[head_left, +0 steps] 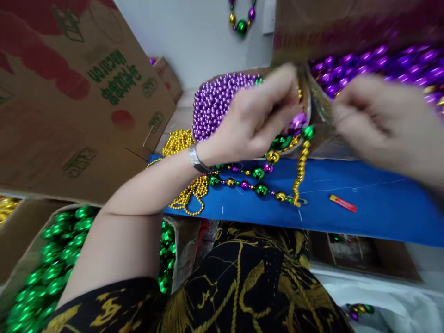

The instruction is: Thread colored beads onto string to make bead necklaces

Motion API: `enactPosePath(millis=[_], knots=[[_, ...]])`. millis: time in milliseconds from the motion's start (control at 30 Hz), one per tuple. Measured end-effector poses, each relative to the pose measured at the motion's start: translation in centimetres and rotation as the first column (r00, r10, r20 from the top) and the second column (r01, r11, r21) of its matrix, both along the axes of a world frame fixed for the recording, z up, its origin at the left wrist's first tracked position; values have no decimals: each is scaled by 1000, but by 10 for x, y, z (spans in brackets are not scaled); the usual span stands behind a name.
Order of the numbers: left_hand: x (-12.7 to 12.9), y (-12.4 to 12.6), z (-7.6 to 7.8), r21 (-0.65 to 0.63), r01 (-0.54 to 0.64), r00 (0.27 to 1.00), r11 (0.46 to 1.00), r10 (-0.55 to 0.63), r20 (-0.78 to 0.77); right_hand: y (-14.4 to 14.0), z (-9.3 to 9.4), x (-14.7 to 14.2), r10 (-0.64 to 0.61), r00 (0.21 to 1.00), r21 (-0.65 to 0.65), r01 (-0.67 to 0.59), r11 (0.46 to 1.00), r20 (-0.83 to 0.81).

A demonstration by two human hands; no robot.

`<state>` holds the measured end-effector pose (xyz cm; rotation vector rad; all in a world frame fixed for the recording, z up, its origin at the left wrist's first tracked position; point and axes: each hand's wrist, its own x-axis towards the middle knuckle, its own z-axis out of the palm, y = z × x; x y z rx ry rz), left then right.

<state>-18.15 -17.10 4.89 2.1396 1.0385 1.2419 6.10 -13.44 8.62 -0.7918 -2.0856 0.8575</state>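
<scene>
My left hand (262,113) is closed over the blue work surface, with a bead string (262,188) at its fingertips. A large purple bead (299,121) and a green bead (308,132) show beside those fingers. From the green bead, a run of small gold beads (301,169) hangs to the surface near a metal pin (302,201). The string continues left in green, gold and purple. To the right, my right hand (378,118) is blurred, its fingers pinched together; whatever they hold is too thin or smeared to make out.
Purple beads (217,104) fill a container behind my left hand; more purple beads (374,69) lie at back right. Gold bead strands (190,194) rest left. A red-and-yellow stick (342,203) lies on the blue surface (388,203). A large carton (86,106) and green beads (52,259) flank the left.
</scene>
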Motion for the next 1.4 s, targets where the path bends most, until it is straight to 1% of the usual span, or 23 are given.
enactPosePath(millis=[33, 100, 233, 300, 433, 467, 533, 567, 633, 667, 700, 733, 767, 800, 867, 933, 967, 1100, 1200, 1267, 1300, 1333, 1400], knots=[[1, 2, 1, 13, 36, 999, 999, -36, -9, -4, -4, -8, -40, 995, 102, 30, 994, 96], [4, 4, 3, 42, 102, 995, 994, -101, -26, -8, -14, -14, -69, 978, 195, 30, 980, 196], [13, 4, 1, 52, 167, 986, 985, -166, -32, -11, -26, -5, -70, 943, 198, 4, 980, 325], [19, 3, -2, 18, 165, 986, 986, -165, -11, -15, -28, -1, -85, 916, 251, -18, 968, 392], [31, 5, -10, -147, 144, 985, 979, -127, 116, -22, -33, 2, -158, 867, 454, -87, 887, 474], [34, 6, -12, -210, 144, 979, 967, -109, 171, -23, -37, 2, -169, 857, 477, -99, 873, 487], [37, 11, -15, -331, 154, 955, 931, -54, 293, -29, -49, 3, -166, 858, 461, -91, 883, 487], [39, 13, -16, -379, 164, 937, 911, -24, 348, -33, -58, 3, -163, 875, 433, -58, 900, 456], [41, 18, -17, -443, 188, 907, 876, 17, 420, -45, -78, 0, -186, 939, 326, 87, 941, 288], [42, 20, -17, -460, 203, 900, 864, 21, 436, -51, -89, -3, -223, 964, 226, 187, 956, 143], [43, 20, -17, -467, 216, 897, 858, 14, 441, -57, -98, -8, -279, 960, 62, 280, 958, -21], [45, 21, -16, -462, 228, 899, 857, -3, 438, -62, -107, -12, -325, 930, -140, 304, 942, -173], [46, 20, -16, -450, 237, 904, 861, -26, 426, -66, -114, -17, -366, 883, -340, 262, 903, -293], [47, 19, -15, -431, 245, 912, 868, -56, 406, -68, -118, -21, -393, 841, -514, 166, 842, -371], [48, 17, -15, -381, 257, 931, 888, -122, 343, -68, -123, -25, -396, 804, -720, -56, 692, -443], [47, 14, -15, -334, 267, 946, 904, -179, 271, -64, -123, -26, -356, 817, -795, -191, 576, -454], [45, 13, -15, -319, 274, 949, 908, -200, 244, -61, -123, -25, -331, 827, -806, -223, 548, -454], [37, 10, -17, -317, 285, 952, 904, -229, 203, -53, -127, -23, -202, 860, -794, -311, 522, -469], [31, 7, -17, -304, 274, 959, 913, -234, 162, -50, -131, -26, -94, 878, -792, -372, 484, -470], [28, 4, -16, -285, 266, 963, 921, -238, 130, -48, -133, -31, -55, 895, -795, -363, 486, -442], [26, 3, -15, -278, 258, 965, 925, -233, 117, -48, -133, -32, -52, 906, -788, -337, 515, -420], [24, 3, -16, -275, 244, 969, 930, -223, 107, -48, -133, -34, -56, 919, -767, -292, 571, -391], [19, 1, -18, -281, 211, 977, 936, -190, 99, -49, -132, -36, -73, 955, -648, -137, 749, -286]])
